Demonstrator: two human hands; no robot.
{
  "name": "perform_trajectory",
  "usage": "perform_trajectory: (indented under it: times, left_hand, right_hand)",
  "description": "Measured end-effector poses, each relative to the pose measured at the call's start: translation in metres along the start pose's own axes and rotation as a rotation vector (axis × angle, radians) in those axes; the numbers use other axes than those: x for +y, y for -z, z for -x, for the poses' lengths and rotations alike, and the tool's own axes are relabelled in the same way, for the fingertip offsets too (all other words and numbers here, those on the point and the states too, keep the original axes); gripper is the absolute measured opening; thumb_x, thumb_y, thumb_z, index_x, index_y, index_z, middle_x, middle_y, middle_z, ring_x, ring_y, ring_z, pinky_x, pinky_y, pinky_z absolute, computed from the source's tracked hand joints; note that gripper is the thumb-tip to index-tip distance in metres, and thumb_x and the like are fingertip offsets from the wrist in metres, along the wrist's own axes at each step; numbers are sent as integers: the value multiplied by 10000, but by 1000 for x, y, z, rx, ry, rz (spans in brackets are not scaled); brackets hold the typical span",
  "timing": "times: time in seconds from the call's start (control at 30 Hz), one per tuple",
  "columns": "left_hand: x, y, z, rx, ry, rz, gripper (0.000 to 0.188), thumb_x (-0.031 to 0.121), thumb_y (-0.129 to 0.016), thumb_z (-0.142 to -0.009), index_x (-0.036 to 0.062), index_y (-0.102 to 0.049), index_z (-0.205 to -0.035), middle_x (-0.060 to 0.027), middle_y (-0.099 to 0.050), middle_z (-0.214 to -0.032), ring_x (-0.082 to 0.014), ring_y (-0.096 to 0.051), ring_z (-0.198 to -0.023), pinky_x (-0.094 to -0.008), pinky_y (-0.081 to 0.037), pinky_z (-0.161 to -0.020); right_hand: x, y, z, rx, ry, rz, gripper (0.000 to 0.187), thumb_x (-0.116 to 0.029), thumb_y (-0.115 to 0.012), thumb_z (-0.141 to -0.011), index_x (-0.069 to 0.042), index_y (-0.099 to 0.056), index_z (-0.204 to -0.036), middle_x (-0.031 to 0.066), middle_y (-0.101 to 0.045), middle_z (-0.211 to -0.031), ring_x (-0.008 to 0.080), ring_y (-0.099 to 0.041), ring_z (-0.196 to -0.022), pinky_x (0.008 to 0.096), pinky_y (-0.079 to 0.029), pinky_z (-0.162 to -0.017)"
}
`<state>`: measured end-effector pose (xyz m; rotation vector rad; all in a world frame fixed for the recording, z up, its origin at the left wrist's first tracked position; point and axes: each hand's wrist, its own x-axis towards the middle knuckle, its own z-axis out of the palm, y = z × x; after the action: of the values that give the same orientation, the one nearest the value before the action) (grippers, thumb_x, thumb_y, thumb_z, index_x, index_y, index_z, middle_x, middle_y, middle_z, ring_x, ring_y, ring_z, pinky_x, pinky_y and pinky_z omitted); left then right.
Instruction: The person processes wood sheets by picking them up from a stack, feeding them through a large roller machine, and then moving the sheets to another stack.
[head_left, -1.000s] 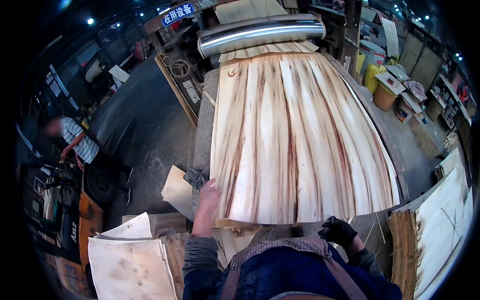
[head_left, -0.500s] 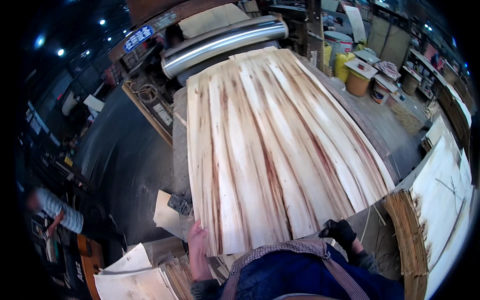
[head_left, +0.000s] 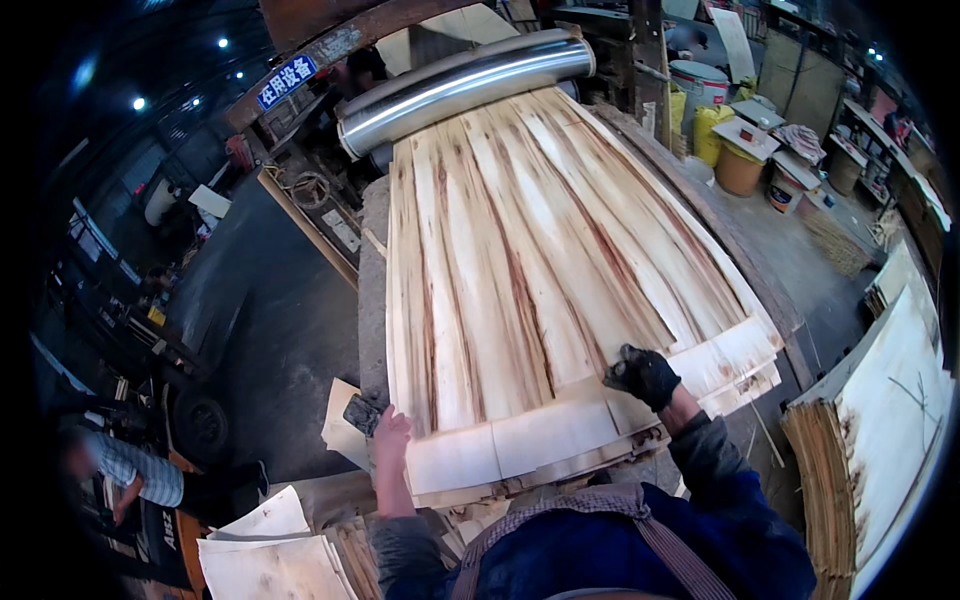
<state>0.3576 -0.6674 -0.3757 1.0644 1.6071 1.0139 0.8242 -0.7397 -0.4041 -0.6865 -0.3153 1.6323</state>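
A large streaked wood veneer sheet (head_left: 520,270) lies before me, its far end against a shiny metal roller (head_left: 470,95). My bare left hand (head_left: 391,437) is at its near left corner, fingers bent around the side edge. At the near edge, right of the middle, my right hand (head_left: 643,378) in a black glove is closed on the sheet, its fingertips partly hidden. Beneath it, paler veneer sheets (head_left: 560,440) show as a stack along the near side.
Stacked veneer (head_left: 870,430) stands close on my right, and more sheets (head_left: 275,570) lie at lower left. A person in a striped shirt (head_left: 140,470) is at far left. Buckets and drums (head_left: 738,170) stand at back right. A wooden rail (head_left: 310,228) borders the machine.
The streaked sheet has moved away from me toward the roller, uncovering the paler stack. My right hand has gone forward with its near edge; my left has moved slightly forward.
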Motion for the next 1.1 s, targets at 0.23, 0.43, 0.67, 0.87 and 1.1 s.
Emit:
perform_trajectory:
  times: [0.23, 0.43, 0.67, 0.87, 1.1]
  left_hand:
    - [-87, -15, 38, 74, -213, -790, 711, 303, -631, -749, 14, -317, -1317, -210, -250, -1385, -340, -232, -1284, -377, -264, -1027]
    - [-80, -16, 48, 45, -156, -656, 820, 339, -666, -710, 3, -261, -1340, -189, -160, -1427, -319, -161, -1316, -360, -230, -1051]
    - [-115, -1, 21, 32, -98, -318, 785, 219, -690, -675, -39, -295, -1302, -210, -275, -1356, -286, -305, -1245, -340, -287, -1014]
    - [-91, -6, 29, 11, -69, -15, 683, 151, -674, -694, -49, -348, -1259, -173, -469, -1186, -256, -492, -1054, -314, -409, -880]
    - [-73, 5, 38, 62, -2, -92, 529, 125, -616, -754, -46, -432, -1220, -147, -578, -1055, -200, -565, -935, -296, -452, -795]
  right_hand:
    - [-34, -26, -114, 11, -60, -5, 138, -201, -515, -846, -150, -514, -718, 65, -576, -625, 276, -595, -752, 477, -480, -774]
    - [-35, -24, -193, -214, 93, -64, 102, -161, -511, -831, -143, -527, -732, 36, -586, -722, 238, -582, -757, 446, -458, -816]
    - [-1, -11, -131, 15, 2, 96, 188, -140, -553, -800, -66, -546, -973, 95, -605, -974, 280, -578, -913, 469, -442, -857]
    - [-63, 102, -38, 132, 456, 225, 404, -107, -556, -787, -59, -474, -1179, 113, -596, -1001, 251, -594, -833, 391, -502, -713]
    - [-201, 253, 99, 1119, 770, 1174, 519, -167, -586, -784, -31, -425, -1258, 118, -527, -1186, 240, -488, -1087, 333, -394, -897]
